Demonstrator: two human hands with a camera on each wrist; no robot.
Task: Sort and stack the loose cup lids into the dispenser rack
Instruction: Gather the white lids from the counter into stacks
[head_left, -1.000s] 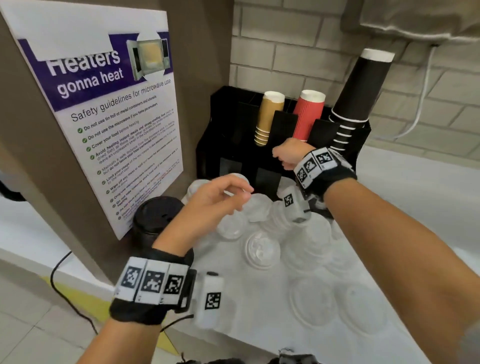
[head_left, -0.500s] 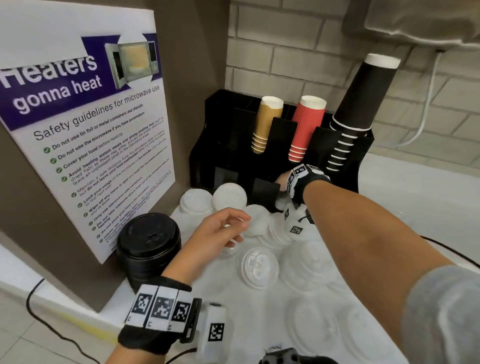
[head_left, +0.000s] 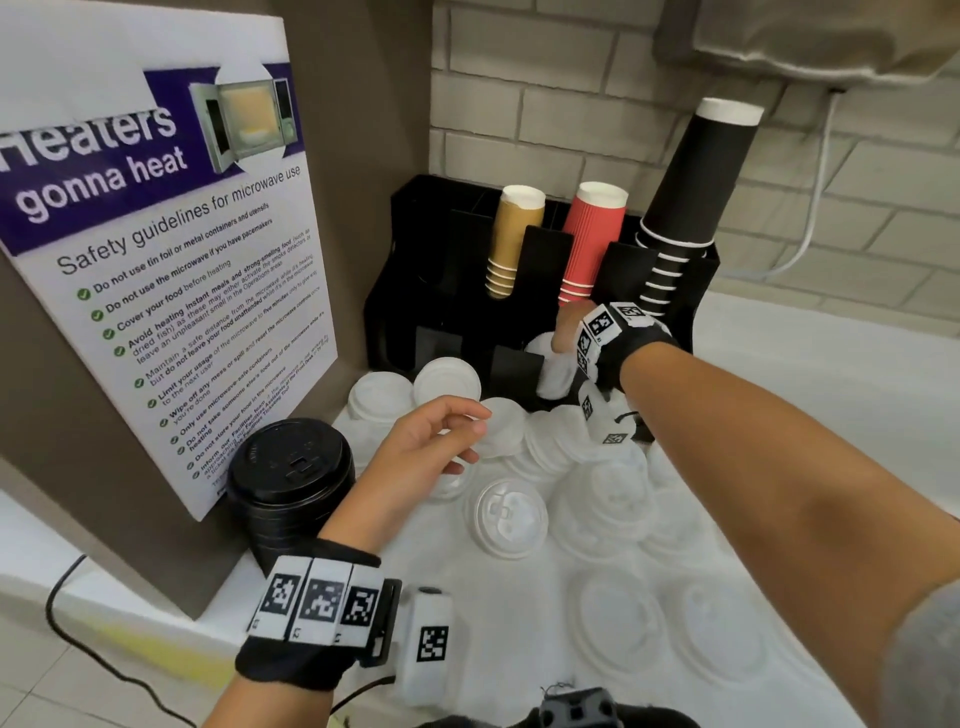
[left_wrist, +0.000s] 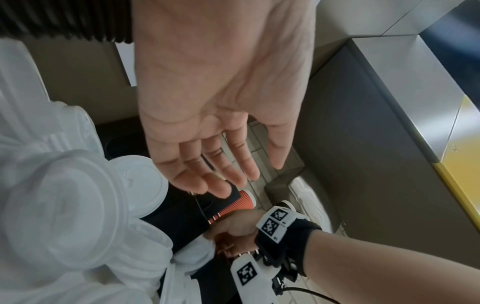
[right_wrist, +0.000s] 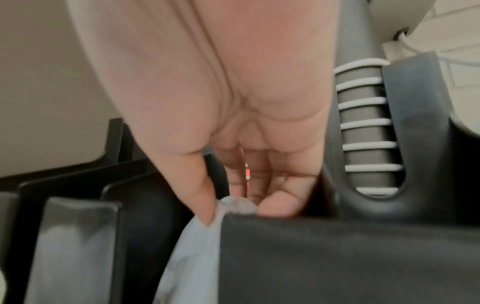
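- Since the earlier frame, the right hand (head_left: 563, 332) has dropped lower into the black dispenser rack (head_left: 415, 291), pinching white lids (right_wrist: 228, 205) into a front slot.
- Left hand (head_left: 431, 441), relaxed and empty, hovers above the loose lids (head_left: 506, 512) on the counter (head_left: 519, 649).
- Next move, likely: release, then gather matching lids beneath the left hand.

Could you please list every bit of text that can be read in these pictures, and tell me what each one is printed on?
All on the wall poster:
"Heaters gonna heat", first letter cut off.
"Safety guidelines for microwave use".
"Do not use tin foil or metal containers and utensils".
"Do not use the microwave if you have pacemakers".
"Cover your food before heating".
Lower bullet lines: too small and blurred to quote reliably.
Wristband tags: square codes; tiny characters unreadable.
Black lid stack: embossed marks, illegible.
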